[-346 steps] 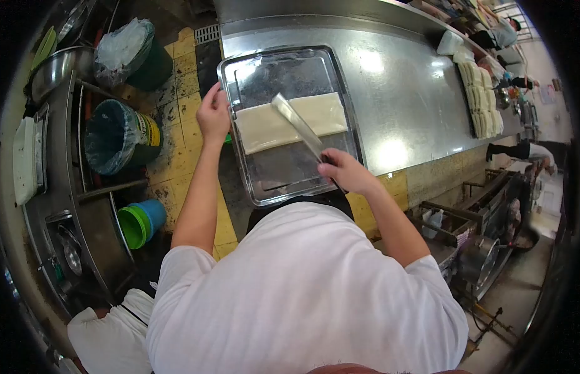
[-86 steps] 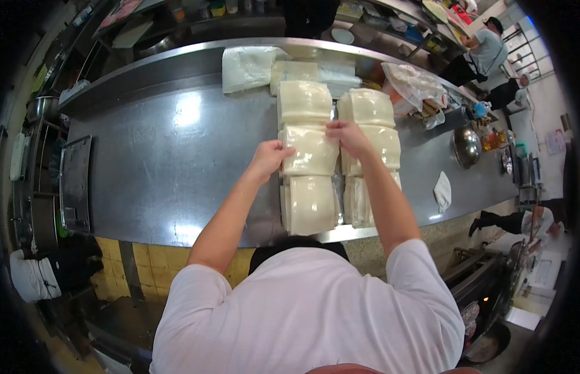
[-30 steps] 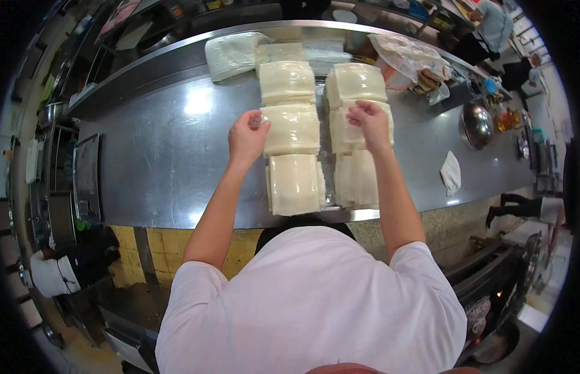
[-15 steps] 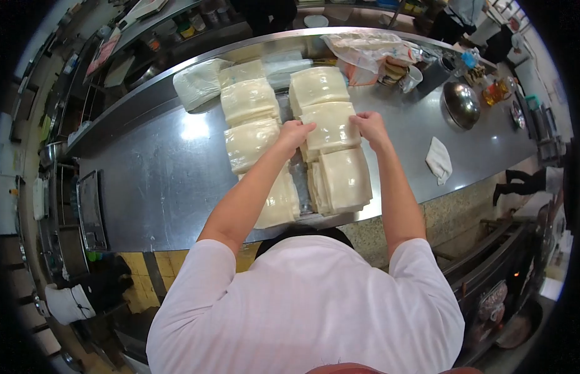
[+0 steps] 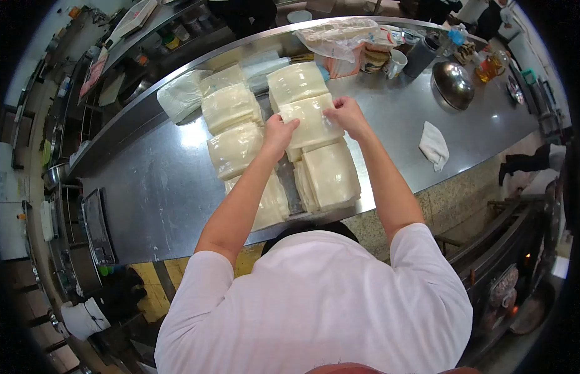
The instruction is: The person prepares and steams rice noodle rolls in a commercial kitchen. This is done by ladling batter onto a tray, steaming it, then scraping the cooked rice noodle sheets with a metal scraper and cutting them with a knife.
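A long steel table (image 5: 159,206) ran across the kitchen before me, with a raised metal ledge (image 5: 131,105) along its far side. White light (image 5: 193,134) glared off its bare top in patches. Beyond the ledge stood crowded shelves (image 5: 128,47), dim at the back. To the left I saw a pale wall (image 5: 22,90); below the table's near edge, yellow floor tiles (image 5: 154,298) showed. On the right, past a pale speckled surface (image 5: 446,202), sat a blackened stove (image 5: 489,268) with a small orange flame (image 5: 528,255).
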Demonstrator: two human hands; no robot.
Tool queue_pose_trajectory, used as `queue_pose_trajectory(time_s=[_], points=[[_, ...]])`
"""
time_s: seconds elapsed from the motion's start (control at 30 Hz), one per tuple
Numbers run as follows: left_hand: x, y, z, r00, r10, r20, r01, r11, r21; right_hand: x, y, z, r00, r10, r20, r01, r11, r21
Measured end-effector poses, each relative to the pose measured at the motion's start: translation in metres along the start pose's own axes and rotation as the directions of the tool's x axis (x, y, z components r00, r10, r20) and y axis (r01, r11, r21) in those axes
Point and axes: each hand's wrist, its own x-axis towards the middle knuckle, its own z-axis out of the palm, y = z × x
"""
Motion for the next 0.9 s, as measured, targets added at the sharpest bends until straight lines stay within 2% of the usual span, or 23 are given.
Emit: queue_pose_trajectory(time_s=[0.07, 0.13, 0.23, 0.33, 0.4, 0.47, 0.53, 0.6, 0.67, 0.73, 0.87, 0.9], points=[[-0.008, 0.009, 0.003, 1.000, 0.031, 0.004, -0.031, 0.999, 0.030, 0.001, 0.003, 0.003, 0.999, -0.019, -0.032, 0.020, 1.000, 0.016], [-0.014, 0.016, 0.007, 0.999, 0.046, 0.027, -0.043, 0.995, -0.091, -0.001, -0.003, 0.002, 0.997, -0.043, -0.066, 0.045, 0.999, 0.029], [-0.021, 0.018, 0.011, 0.998, 0.064, 0.014, -0.060, 0.983, -0.172, -0.004, -0.005, -0.004, 0.998, -0.047, -0.050, 0.048, 0.999, 0.022], [-0.016, 0.007, 0.012, 1.000, 0.015, -0.009, -0.015, 0.996, -0.090, -0.001, 0.008, -0.008, 0.997, 0.004, -0.072, 0.001, 0.998, 0.068], [-0.016, 0.001, 0.012, 1.000, -0.004, -0.007, 0.003, 0.997, -0.078, 0.001, 0.015, -0.009, 0.997, 0.053, -0.053, -0.054, 0.998, -0.021], [-0.014, -0.001, 0.012, 1.000, -0.029, -0.009, 0.028, 0.997, -0.069, 0.003, 0.017, -0.011, 0.998, 0.028, -0.049, -0.028, 1.000, 0.014], [-0.014, -0.004, 0.010, 1.000, -0.010, -0.004, 0.009, 0.987, -0.158, -0.003, 0.018, -0.010, 0.999, 0.019, -0.037, -0.017, 0.999, 0.051], [-0.014, -0.003, 0.009, 1.000, 0.007, -0.002, -0.007, 0.985, -0.171, -0.001, 0.014, -0.009, 0.999, -0.018, -0.044, 0.022, 0.994, 0.103], [-0.013, -0.002, 0.008, 1.000, 0.029, -0.003, -0.029, 0.982, -0.186, 0.003, 0.017, -0.008, 0.999, -0.013, -0.045, 0.016, 0.998, 0.055], [-0.008, -0.009, 0.005, 1.000, -0.014, -0.007, 0.013, 0.994, -0.111, 0.008, 0.024, -0.006, 0.999, -0.013, -0.041, 0.013, 1.000, 0.002], [-0.011, -0.013, 0.003, 0.999, -0.007, -0.053, 0.008, 1.000, 0.012, 0.009, 0.023, -0.005, 0.999, -0.007, -0.051, 0.003, 0.997, -0.083], [-0.012, -0.015, 0.003, 0.993, 0.014, -0.116, -0.001, 0.994, 0.108, 0.008, 0.024, -0.005, 0.998, -0.003, -0.068, -0.004, 0.995, -0.102]])
